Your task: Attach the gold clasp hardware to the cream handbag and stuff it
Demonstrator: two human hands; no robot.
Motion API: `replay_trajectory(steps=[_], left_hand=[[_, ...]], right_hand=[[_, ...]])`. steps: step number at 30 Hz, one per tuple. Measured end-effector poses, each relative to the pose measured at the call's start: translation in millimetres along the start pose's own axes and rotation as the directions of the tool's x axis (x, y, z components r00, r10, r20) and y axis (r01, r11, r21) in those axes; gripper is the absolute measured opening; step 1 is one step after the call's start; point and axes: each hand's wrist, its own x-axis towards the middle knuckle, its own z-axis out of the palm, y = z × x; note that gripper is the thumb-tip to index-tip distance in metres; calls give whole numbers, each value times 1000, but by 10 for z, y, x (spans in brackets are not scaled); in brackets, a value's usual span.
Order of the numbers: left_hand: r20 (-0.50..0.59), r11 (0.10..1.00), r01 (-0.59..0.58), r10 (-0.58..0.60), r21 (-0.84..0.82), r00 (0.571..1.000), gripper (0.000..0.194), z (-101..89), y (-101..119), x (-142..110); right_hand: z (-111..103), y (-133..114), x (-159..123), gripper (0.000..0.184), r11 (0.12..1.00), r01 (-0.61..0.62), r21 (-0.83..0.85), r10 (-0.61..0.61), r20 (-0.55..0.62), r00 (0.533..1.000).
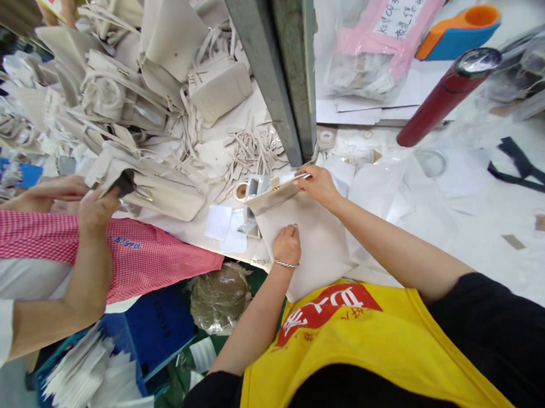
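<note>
Our right hand [317, 186] pinches the cream handbag flap [272, 194] firmly in its fingers; our left hand [286, 244] steadies the cream panel [307, 251] flat, though we cannot tell whether its fingers grasp anything.

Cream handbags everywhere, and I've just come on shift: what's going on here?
The person's right hand pinches a cream bag flap with gold hardware, while the left hand, wearing a chain bracelet, rests on a cream panel. Beside them, a co-worker's hand holds another cream handbag, with more heaped behind.
</note>
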Motion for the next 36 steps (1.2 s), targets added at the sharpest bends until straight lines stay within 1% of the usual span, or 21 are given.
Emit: replay_trajectory(steps=[2, 4, 7, 9, 14, 18, 24, 28, 31, 36], left_hand=[[7, 1000, -15, 15, 5, 1000, 30, -12, -1, -11], [3, 1000, 0, 0, -1, 1000, 29, -23, -8, -19], [-26, 996, 89, -90, -25, 996, 25, -40, -18, 6], [-26, 991, 126, -127, -34, 992, 23, -53, -19, 51], [48, 994, 100, -101, 33, 994, 19, -91, 27, 171], [104, 994, 90, -96, 64, 990, 19, -132, 131, 232], [177, 979, 192, -201, 66, 964, 23, -175, 335, 368], [188, 971, 229, -238, 72, 953, 26, -166, 382, 440], [195, 974, 209, -221, 81, 956, 27, -143, 342, 455], [165, 992, 109, -119, 71, 979, 22, -75, 195, 393]], right_hand=[[3, 2, -2, 21, 1000, 1, 0, -1, 1, 1000], [3, -3, -6, 21, 1000, 3, -2, -3, -3, 1000], [-2, -19, -18, 20, 1000, -2, -1, 2, -5, 1000], [-6, -26, -24, 20, 1000, -14, 2, 14, -2, 1000], [-10, -7, -22, 20, 1000, -21, -18, 21, -8, 1000], [-14, -4, -28, 19, 999, -15, -36, 15, -15, 1000], [-31, -57, -48, 18, 999, -13, -49, 12, -13, 1000], [-34, -44, -49, 18, 998, 20, -67, -21, -17, 1000], [-30, -20, -50, 19, 996, 43, -78, -45, -23, 999], [-16, -11, -49, 18, 997, 24, -78, -26, -26, 999]])
